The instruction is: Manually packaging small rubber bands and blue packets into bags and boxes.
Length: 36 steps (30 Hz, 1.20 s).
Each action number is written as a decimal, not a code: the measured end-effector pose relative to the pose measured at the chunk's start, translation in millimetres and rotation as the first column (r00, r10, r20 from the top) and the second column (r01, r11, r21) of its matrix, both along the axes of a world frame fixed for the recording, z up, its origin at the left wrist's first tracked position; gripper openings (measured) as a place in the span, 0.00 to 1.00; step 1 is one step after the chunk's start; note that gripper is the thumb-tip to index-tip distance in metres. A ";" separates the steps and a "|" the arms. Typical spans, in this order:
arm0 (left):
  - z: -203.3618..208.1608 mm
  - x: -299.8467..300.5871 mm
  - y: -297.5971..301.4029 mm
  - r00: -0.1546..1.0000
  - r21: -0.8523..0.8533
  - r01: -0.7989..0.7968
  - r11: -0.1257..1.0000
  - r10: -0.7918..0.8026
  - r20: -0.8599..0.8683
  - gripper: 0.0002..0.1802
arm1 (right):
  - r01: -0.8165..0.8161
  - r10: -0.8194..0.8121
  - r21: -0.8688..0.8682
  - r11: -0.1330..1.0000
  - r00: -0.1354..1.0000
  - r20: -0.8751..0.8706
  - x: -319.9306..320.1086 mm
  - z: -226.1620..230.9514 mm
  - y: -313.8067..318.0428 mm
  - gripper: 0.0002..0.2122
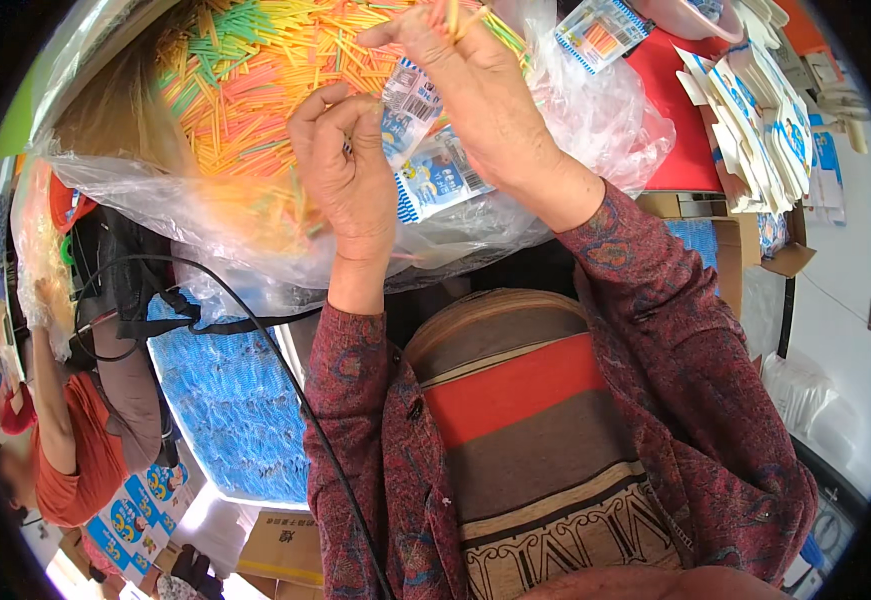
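Observation:
A heap of thin coloured sticks [245, 110], orange, pink, yellow and green, lies in a large clear plastic bag [135, 185] in front of me. My left hand [340, 165] is closed, pinching the edge of a small blue-and-white packet [410, 108]. Another such packet [440, 178] lies just below it, on the clear plastic. My right hand [490, 110] is raised above the heap at the far side, its fingers closed on a few sticks [447, 16] that reach the picture's top edge.
A filled packet [600, 35] lies at the far right, near a pink basin [690, 18]. Folded white-and-blue cartons [755, 110] stand stacked on the red tabletop [670, 130]. At left are a blue mesh-filled crate [230, 400], a black cable [255, 320] and a person in an orange top [80, 450].

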<state>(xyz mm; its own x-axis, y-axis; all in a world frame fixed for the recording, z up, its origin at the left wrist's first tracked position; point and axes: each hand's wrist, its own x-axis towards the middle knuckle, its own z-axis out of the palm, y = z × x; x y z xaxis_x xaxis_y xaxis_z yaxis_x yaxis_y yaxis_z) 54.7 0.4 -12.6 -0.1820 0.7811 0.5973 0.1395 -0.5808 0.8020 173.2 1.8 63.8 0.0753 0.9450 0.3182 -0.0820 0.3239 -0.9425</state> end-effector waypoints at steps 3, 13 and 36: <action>-2.1 1.1 0.1 1.000 -0.005 0.008 1.000 -0.008 0.015 0.03 | -0.034 0.043 -0.096 0.995 0.995 0.091 6.7 6.9 -2.6 0.17; -0.4 11.4 8.6 0.984 -0.080 0.080 0.994 -0.065 0.168 0.03 | -0.092 0.092 -0.007 0.996 0.995 0.046 20.9 -16.1 20.7 0.22; -10.0 2.2 7.3 0.960 -0.106 0.150 0.983 -0.119 0.253 0.06 | -0.169 0.209 -0.232 0.958 0.964 0.163 29.4 -14.1 12.6 0.13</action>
